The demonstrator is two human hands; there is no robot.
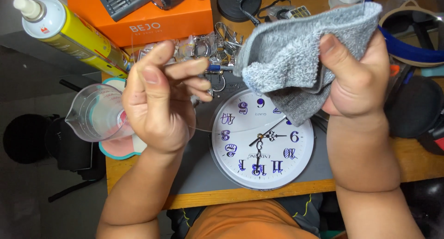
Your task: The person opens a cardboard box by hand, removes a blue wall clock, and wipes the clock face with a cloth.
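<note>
Right hand [356, 77] clamps grey terry cloth [296, 58], up right of left hand [155, 105], which pinches a thin clear round cover [138, 68]; white round wall clock [262, 139] below between them.

A grey cloth [296, 58], bunched and folded, is held above a round white clock [262, 139]. The clock lies flat on the desk, its glass off, held just beside it.

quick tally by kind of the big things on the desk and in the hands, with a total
round white wall clock: 1
grey terry cloth, in the right hand: 1
clear plastic measuring cup: 1
yellow spray can: 1
orange box: 1
thin clear disc, apparently pinched in the left hand: 1
total: 6
</note>
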